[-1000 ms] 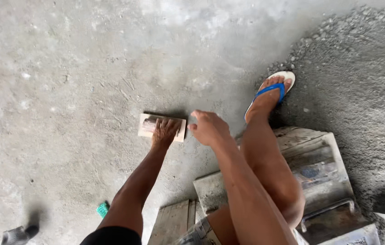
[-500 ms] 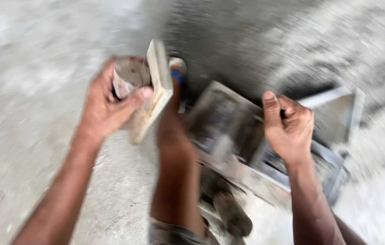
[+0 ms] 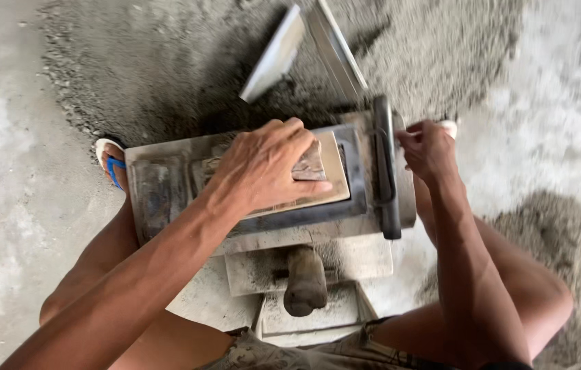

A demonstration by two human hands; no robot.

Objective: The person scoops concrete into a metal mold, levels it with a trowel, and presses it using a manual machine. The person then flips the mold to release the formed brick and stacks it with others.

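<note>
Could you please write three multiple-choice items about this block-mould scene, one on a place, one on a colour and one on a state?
1. Where does the wooden board lie?
A. on the metal mould
B. on the sand heap
C. on the person's knee

2. What colour is the sandal strap?
A. red
B. blue
C. yellow

3. What is the left hand doing?
A. hanging free
B. pressing flat on the board
C. gripping the shovel

Answers:
1 A, the board sits in the mould's top opening.
2 B, the strap shows blue beside the mould.
3 B, its palm and fingers lie spread on the board, while the right hand is at the black handle.
</note>
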